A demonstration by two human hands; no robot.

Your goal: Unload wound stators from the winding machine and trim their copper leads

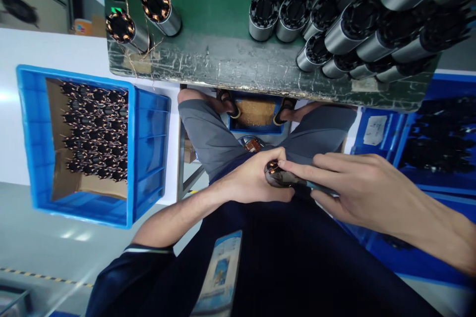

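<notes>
My left hand (253, 178) is wrapped around a motor stator (274, 168) above my lap, with copper winding showing at its upper end. In my right hand (357, 183) is a slim hand tool (320, 186) with a grey-blue handle, its exact kind unclear. The tool's dark front part lies against the stator, and my right fingertip is beside the copper. Two wound stators (161, 12) with loose copper wire ends stand at the left of the green bench (211, 15). Several stators without visible copper (262, 17) stand at the bench's right.
A blue crate (150, 143) at the left holds rows of wound stators on cardboard. Blue bins (375, 131) with black parts are at the right. Under the bench, a blue tray (256, 129) lies between my feet. The worn bench edge (223, 67) runs in front of my knees.
</notes>
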